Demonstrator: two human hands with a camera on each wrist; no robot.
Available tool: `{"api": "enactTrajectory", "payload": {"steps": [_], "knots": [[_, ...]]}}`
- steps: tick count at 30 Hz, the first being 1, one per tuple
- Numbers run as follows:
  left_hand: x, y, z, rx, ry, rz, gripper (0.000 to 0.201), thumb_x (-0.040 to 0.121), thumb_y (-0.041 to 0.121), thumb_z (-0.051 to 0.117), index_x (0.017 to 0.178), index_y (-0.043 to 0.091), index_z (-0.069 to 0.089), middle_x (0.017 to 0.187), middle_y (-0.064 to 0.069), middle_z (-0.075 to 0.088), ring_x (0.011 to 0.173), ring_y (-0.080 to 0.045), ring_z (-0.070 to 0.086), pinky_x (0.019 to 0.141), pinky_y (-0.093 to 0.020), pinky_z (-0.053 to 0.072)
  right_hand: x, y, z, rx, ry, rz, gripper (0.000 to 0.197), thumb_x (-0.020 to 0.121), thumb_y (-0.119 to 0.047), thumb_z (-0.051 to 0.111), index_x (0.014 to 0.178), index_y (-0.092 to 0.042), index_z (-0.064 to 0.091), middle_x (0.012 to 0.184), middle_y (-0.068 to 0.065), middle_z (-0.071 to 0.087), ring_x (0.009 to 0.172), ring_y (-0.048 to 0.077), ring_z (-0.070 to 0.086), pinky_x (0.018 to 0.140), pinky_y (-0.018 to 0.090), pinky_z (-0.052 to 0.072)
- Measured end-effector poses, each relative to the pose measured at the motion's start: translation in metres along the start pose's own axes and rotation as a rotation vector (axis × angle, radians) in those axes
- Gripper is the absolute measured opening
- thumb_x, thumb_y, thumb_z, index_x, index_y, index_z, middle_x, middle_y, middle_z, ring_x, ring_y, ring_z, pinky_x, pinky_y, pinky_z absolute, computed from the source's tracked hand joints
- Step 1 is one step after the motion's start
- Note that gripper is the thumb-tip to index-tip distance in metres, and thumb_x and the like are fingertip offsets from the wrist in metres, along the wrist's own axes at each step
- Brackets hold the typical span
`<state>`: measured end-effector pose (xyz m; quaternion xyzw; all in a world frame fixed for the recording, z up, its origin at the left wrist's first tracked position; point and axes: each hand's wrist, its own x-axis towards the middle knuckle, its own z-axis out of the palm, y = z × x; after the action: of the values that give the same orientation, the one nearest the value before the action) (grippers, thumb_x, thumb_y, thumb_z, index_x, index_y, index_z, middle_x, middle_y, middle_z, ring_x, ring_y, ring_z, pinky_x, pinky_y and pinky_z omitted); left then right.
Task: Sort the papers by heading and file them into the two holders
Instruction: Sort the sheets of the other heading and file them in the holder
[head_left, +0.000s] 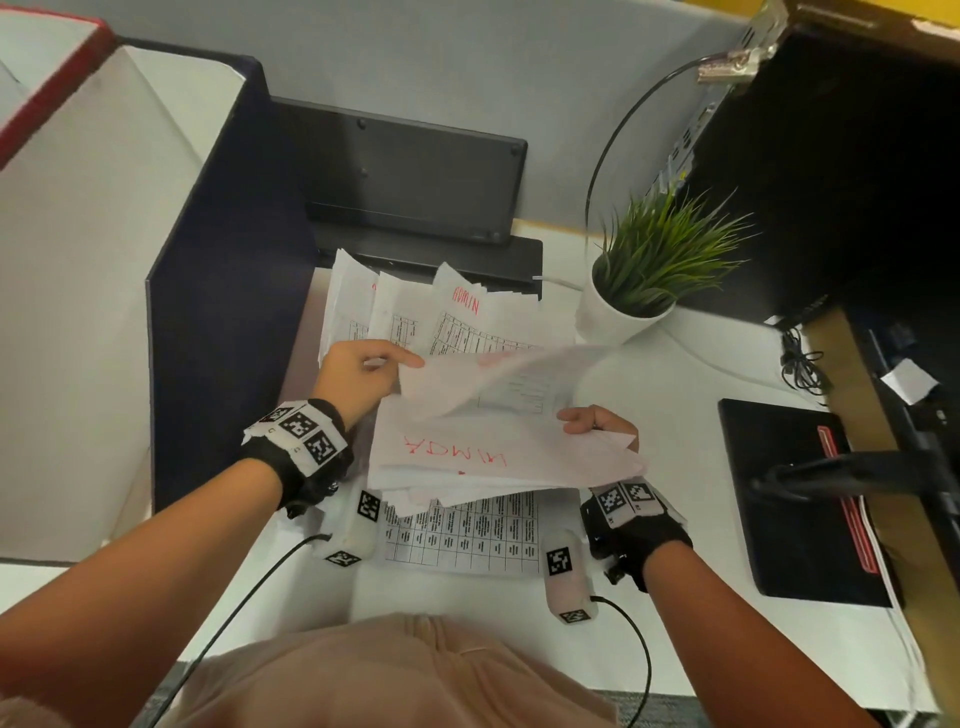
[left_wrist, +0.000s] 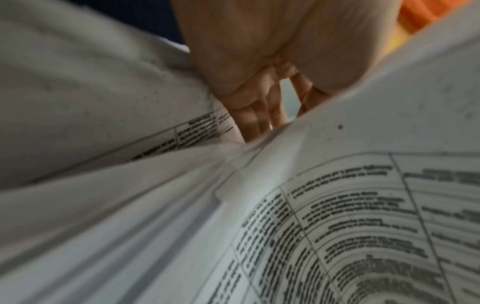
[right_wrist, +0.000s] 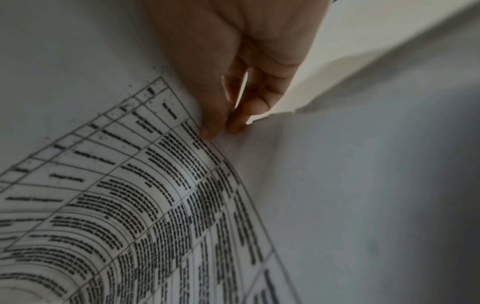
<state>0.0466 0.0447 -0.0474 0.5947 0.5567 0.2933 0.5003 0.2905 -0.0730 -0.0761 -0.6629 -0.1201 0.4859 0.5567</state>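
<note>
My right hand (head_left: 597, 423) grips a stack of white papers (head_left: 483, 462) by its right edge, thumb on top; the top sheet reads "ADMIN" in red, upside down. My left hand (head_left: 363, 371) pinches the corner of one lifted sheet (head_left: 498, 384) that curls up off the stack. Beyond it, several sheets (head_left: 415, 312) lean at the back, one headed "ADMIN" in red. A printed table sheet (head_left: 462, 535) lies flat on the desk under the stack. In the wrist views, fingers (left_wrist: 257, 115) and fingers (right_wrist: 233, 115) lie against printed sheets. No holder can be told apart.
A potted green plant (head_left: 654, 270) stands right of the papers. A dark keyboard (head_left: 410, 182) leans against the back wall. A navy partition (head_left: 218, 291) rises on the left. A black pad (head_left: 805, 499) lies at the right, beside a dark monitor arm (head_left: 852, 473).
</note>
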Motion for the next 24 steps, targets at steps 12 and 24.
{"api": "enactTrajectory", "payload": {"steps": [12, 24], "knots": [[0.001, 0.011, -0.009, -0.158, -0.191, -0.184, 0.029, 0.083, -0.013, 0.044, 0.063, 0.006, 0.054, 0.074, -0.004, 0.052, 0.069, -0.011, 0.049, 0.054, -0.010, 0.044, -0.006, -0.004, 0.007, -0.530, 0.002, -0.337, 0.032, 0.069, 0.005, 0.075, 0.096, -0.007, 0.062, 0.076, 0.002, 0.060, 0.068, 0.011, 0.054, 0.066, 0.016, 0.047], [0.013, 0.012, 0.001, 0.010, -0.155, -0.261, 0.021, 0.074, 0.018, 0.077, 0.092, 0.014, 0.066, 0.088, -0.003, 0.068, 0.078, -0.016, 0.065, 0.072, -0.027, 0.052, -0.007, -0.001, 0.004, -0.054, -0.057, -0.085, 0.050, 0.066, 0.020, 0.048, 0.030, -0.013, 0.055, 0.041, -0.004, 0.050, 0.049, 0.018, 0.043, 0.054, 0.023, 0.037]]}}
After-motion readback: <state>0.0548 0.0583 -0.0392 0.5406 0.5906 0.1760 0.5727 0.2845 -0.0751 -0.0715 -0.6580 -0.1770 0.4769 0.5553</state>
